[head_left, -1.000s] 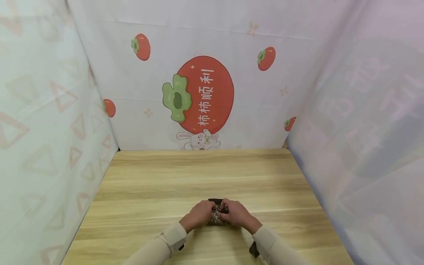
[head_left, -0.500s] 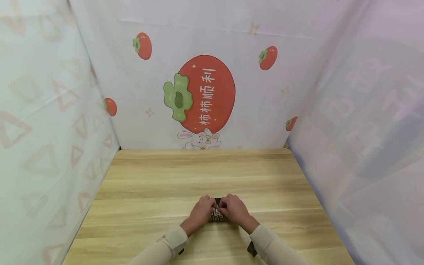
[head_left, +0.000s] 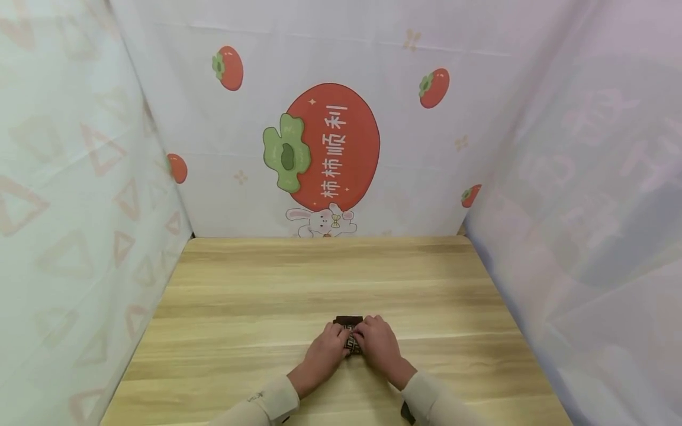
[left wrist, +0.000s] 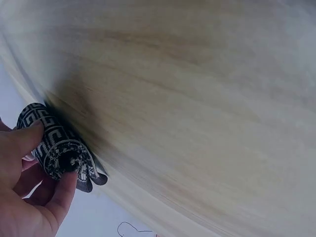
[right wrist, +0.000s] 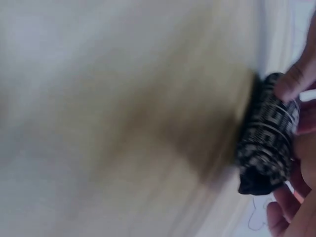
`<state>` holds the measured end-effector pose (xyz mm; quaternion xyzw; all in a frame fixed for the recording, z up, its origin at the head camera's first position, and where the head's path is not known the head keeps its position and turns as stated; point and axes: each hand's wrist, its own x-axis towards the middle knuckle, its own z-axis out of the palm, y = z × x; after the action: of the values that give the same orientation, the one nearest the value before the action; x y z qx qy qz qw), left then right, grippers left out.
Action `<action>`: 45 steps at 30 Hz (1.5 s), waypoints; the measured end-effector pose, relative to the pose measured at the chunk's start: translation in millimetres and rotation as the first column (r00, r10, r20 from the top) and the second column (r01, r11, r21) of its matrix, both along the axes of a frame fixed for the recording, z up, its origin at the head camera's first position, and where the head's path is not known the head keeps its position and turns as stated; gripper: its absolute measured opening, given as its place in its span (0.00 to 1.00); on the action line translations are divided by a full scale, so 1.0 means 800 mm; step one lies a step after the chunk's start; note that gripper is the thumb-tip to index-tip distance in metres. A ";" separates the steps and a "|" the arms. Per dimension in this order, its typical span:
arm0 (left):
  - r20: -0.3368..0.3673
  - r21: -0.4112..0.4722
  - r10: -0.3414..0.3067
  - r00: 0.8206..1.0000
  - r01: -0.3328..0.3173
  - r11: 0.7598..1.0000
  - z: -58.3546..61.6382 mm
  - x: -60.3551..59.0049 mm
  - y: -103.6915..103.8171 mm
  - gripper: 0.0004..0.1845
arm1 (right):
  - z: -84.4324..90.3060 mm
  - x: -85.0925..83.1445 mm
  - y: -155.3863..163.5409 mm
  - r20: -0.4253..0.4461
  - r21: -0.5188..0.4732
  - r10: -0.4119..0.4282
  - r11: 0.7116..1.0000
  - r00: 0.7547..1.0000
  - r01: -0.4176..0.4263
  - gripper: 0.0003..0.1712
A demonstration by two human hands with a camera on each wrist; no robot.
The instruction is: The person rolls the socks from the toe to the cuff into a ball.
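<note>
At the near edge of the tabletop (head_left: 319,278), two cream sleeves are seen reaching in, and the left hand (head_left: 322,354) and the right hand (head_left: 379,347) are brought together over a small dark patterned cloth (head_left: 350,335) — a black-and-white key-pattern fabric, possibly a sock or a narrow band, though its kind cannot be told for certain. The cloth is held between the two hands, resting on the wood near the middle of the front half.

In the left wrist view the cloth (left wrist: 58,148) is shown wound into a tight roll; the left fingers (left wrist: 25,140) are curled over its top while the thumb is pressed against its open end, so the roll is pinched. In the blurred right wrist view the roll (right wrist: 266,143) is likewise gripped by curled right fingers (right wrist: 295,81), with one loose dark end hanging out below.

The rolling is judged to be nearly finished — most of the fabric is already wound in, and only a short flap is left free at the far side and at the end. What appears to remain is the tucking or winding in of that flap and the setting down of the roll.

Beyond the hands the wood lies bare up to the back curtain (head_left: 330,148), on which a large persimmon with lettering and a small rabbit are printed.
</note>
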<state>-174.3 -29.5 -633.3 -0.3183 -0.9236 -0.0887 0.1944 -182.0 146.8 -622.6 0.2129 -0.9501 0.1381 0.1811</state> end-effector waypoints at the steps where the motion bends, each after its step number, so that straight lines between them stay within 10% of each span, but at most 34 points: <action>1: -0.009 0.007 0.002 1.000 -0.002 1.000 0.000 0.000 0.000 0.23 | -0.005 0.002 0.001 -0.050 -0.004 0.009 1.000 0.999 -0.009 0.03; 8: 0.015 0.039 0.015 1.000 -0.016 0.999 -0.001 0.003 0.002 0.20 | -0.032 0.018 0.009 -0.265 -0.051 0.093 0.993 0.960 -0.111 0.14; 13: 0.027 0.041 0.026 0.999 -0.028 0.999 -0.002 0.003 0.001 0.21 | -0.041 0.022 0.011 -0.253 -0.031 0.125 0.990 0.959 -0.138 0.28; 29: -0.099 0.043 0.018 0.995 -0.014 0.999 -0.003 -0.003 -0.001 0.22 | -0.034 0.018 0.005 -0.250 0.025 0.088 0.996 0.964 -0.085 0.25; 45: 0.104 0.061 0.004 0.995 -0.011 0.998 -0.006 -0.015 -0.006 0.16 | -0.022 0.009 0.010 -0.183 0.024 0.122 0.993 0.976 -0.119 0.25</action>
<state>-186.1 -34.2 -637.8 -0.3037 -0.9304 -0.1330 0.1562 -174.6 154.7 -639.9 0.2831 -0.9156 0.1223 0.2582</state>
